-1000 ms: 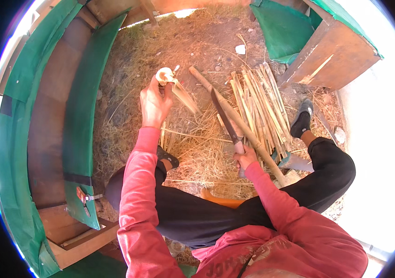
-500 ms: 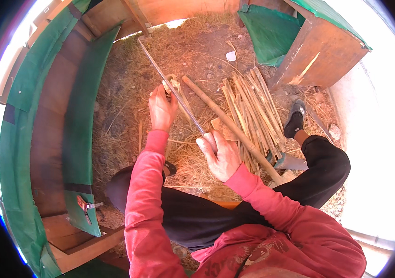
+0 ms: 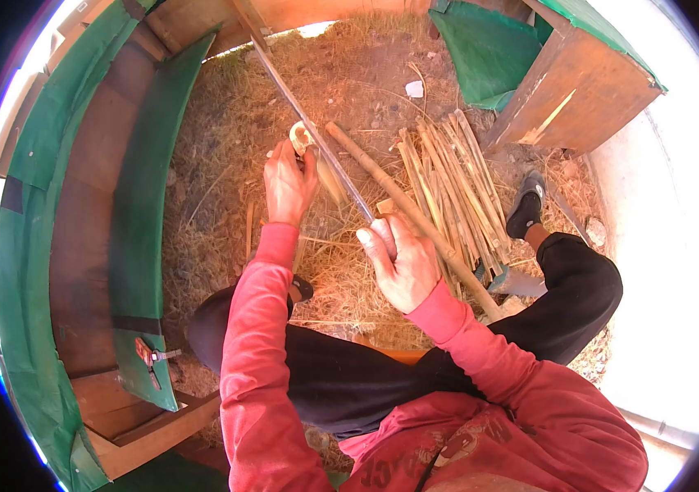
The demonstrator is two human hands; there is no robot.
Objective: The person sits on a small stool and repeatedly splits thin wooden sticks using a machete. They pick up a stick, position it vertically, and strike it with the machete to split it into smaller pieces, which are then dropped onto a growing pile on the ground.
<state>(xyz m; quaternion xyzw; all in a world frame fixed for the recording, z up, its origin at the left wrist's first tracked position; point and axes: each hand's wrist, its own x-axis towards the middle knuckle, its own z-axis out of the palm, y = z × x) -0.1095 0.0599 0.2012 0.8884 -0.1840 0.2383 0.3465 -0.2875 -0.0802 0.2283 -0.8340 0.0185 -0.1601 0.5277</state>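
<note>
My left hand [image 3: 289, 184] is closed around a pale piece with a hollow round end, which looks like split bamboo [image 3: 301, 136]. Part of it is hidden by my fingers and by the metal tool crossing in front. My right hand [image 3: 405, 261] grips the near end of a long, thin metal blade [image 3: 325, 152], which slants away to the far left. It passes close beside the bamboo; whether they touch I cannot tell. Right of the blade, a long bamboo pole [image 3: 415, 216] lies slanting toward my right knee.
A pile of split bamboo strips [image 3: 456, 184] lies beside my right foot [image 3: 527, 205]. A flat grey blade [image 3: 517, 283] rests near my right shin. Green-covered wooden panels [image 3: 140, 230] stand at the left, with a small red tool [image 3: 146, 353] on one. A wooden box [image 3: 575, 90] stands far right.
My right hand and the blade have shifted slightly to the right and away from me. More of the bamboo's round end shows. My left hand remains almost in place.
</note>
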